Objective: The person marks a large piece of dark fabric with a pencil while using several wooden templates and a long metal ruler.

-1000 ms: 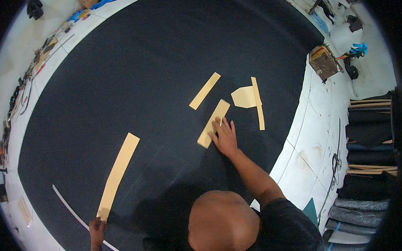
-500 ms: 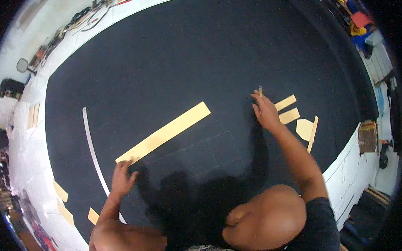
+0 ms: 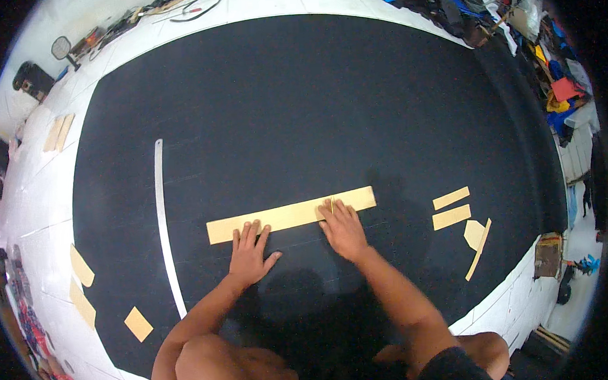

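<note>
1. Your long tan strip (image 3: pixel 291 214) lies flat on the big black sheet (image 3: pixel 301 110), in front of you and a little bit tilted, with its right end farther from you.
2. Your left hand (image 3: pixel 251 255) is spread out, with its fingertips resting on the strip's near edge, toward the left end. It is not gripping anything.
3. Your right hand (image 3: pixel 343 230) lies on the right part of the strip, with its fingers a bit apart. A thin pale stick (image 3: pixel 332 204) is tucked between them. It is too small for me to tell what kind of stick it is.
4. Here is what looks done: faint pale lines (image 3: pixel 372 226) are already on the sheet, on your side of the strip.
5. Here is what looks left: I see no line along the strip's far edge, and no cut in the sheet, so I'd say only part is marked.
6. Off to your right, two short tan pieces (image 3: pixel 451 217) lie near a six-sided piece (image 3: pixel 473 232) and a narrow slat (image 3: pixel 479 251). Neither hand touches them.
7. On your left, the long grey ruler (image 3: pixel 162 222) lies apart from the strip, and a slanted tan piece (image 3: pixel 139 324) sits nearer to you.
</note>
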`<state>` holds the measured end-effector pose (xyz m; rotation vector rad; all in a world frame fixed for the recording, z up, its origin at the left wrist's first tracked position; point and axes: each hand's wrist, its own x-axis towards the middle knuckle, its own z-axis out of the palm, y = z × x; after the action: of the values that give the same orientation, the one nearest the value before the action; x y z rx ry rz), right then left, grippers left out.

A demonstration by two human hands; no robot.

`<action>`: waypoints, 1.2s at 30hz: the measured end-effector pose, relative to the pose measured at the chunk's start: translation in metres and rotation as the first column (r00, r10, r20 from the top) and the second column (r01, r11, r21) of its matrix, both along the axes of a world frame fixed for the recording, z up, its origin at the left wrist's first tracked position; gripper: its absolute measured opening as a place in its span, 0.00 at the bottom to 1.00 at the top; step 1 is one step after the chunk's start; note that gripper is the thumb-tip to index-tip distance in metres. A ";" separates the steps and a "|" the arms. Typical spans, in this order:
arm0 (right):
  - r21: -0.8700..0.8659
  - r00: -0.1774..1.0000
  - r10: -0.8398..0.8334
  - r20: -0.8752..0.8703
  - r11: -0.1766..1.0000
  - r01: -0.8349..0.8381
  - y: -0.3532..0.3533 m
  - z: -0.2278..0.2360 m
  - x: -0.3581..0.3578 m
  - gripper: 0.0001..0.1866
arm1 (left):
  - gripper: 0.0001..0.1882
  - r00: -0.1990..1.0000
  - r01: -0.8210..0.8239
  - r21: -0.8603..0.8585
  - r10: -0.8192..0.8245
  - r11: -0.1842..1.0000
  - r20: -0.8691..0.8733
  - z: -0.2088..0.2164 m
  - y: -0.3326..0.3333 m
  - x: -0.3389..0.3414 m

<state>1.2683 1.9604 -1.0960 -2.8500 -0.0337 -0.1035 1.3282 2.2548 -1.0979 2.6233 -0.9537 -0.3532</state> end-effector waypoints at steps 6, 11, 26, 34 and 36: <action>0.016 0.979 -0.205 0.003 0.979 0.205 0.030 -0.024 -0.009 0.23 | 0.43 0.996 -0.010 0.017 0.008 1.000 0.089 -0.007 0.016 0.006; -0.016 0.970 -0.240 -0.048 0.971 0.239 0.025 -0.022 -0.004 0.24 | 0.41 0.979 -0.127 0.012 0.124 0.992 0.162 -0.012 0.019 0.003; -0.010 0.975 -0.213 -0.064 0.977 0.212 0.017 -0.026 -0.003 0.23 | 0.46 0.983 -0.152 -0.010 0.153 0.988 0.104 -0.019 0.018 0.002; -0.083 0.981 -0.154 -0.115 0.986 0.145 0.022 -0.020 0.008 0.26 | 0.48 0.988 -0.145 -0.017 0.146 0.989 0.042 -0.010 0.028 0.008; -0.083 0.992 -0.109 0.066 0.990 0.115 0.008 -0.029 -0.004 0.28 | 0.48 0.991 -0.123 -0.051 0.125 0.991 0.040 -0.005 0.019 0.008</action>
<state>1.2640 1.9684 -1.1253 -2.9336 0.1121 -0.2183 1.3365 2.2733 -1.1033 2.6394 -0.7972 -0.2405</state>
